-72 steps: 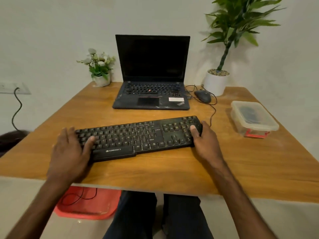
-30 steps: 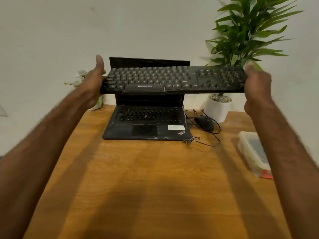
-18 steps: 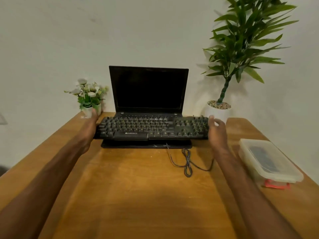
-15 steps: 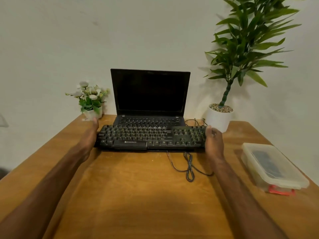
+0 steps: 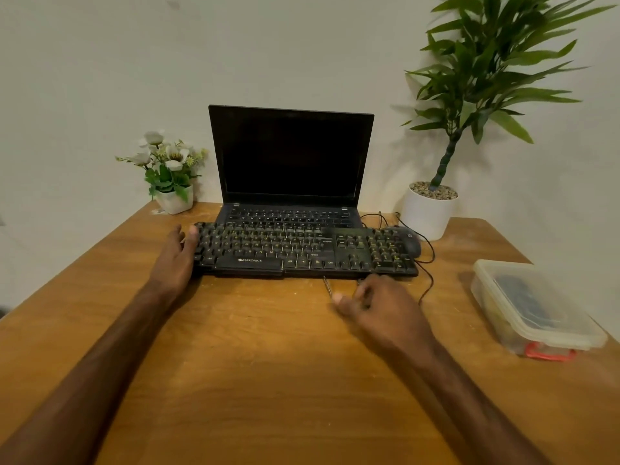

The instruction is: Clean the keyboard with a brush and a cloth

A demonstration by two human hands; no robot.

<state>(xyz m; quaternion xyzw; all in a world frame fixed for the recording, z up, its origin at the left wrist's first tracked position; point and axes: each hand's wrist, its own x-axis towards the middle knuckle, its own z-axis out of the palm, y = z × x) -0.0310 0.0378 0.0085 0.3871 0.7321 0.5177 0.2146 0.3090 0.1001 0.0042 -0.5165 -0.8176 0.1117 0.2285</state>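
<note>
The black keyboard lies at the far side of the wooden table, its back edge over the front of the open laptop. My left hand holds its left end, thumb on the top corner. My right hand is off the keyboard, just in front of its right half, blurred, with fingers curled over the keyboard's cable. Whether it grips the cable is hidden. No brush or cloth lies in the open.
A lidded clear plastic box with a dark item inside and a red clasp sits at the right edge. A mouse and its wire lie by the keyboard's right end. A white plant pot and a small flower pot flank the laptop.
Both hands lifted the keyboard from the near table edge and set it down by the laptop. My right hand has since let go of the right end and dropped onto the cable.
</note>
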